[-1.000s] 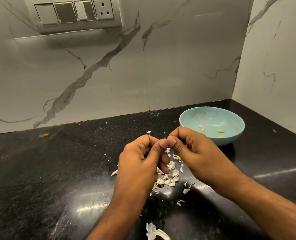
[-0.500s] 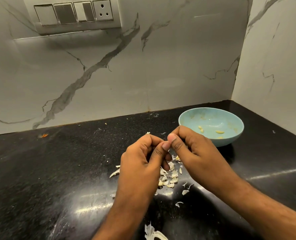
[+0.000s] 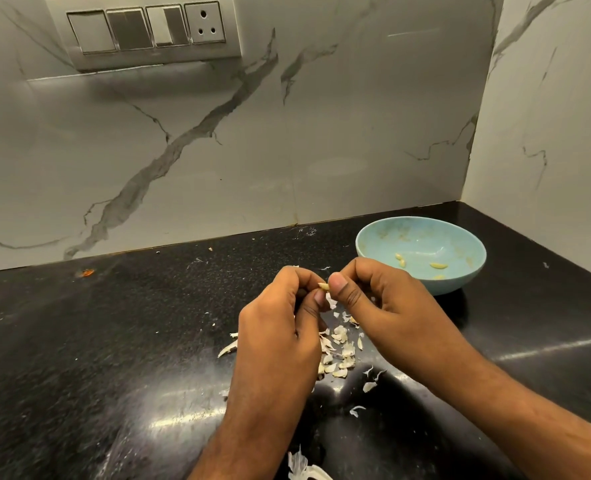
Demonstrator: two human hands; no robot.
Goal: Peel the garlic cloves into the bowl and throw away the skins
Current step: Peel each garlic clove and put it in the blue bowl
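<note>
Hands, left (image 3: 280, 327) and right (image 3: 380, 306), are both pinching one clove (image 3: 324, 286) above the skins (image 3: 339, 351) on the bench (image 3: 114, 341), just beside the bowl (image 3: 422, 254) holding peeled cloves; probably best stripping skin with thumbnails, gripping firmly without crushing.

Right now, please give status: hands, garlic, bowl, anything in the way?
Left hand and right hand both pinch one garlic clove. Bowl holds a few peeled cloves. Skins piled on counter; path to bowl clear.
</note>
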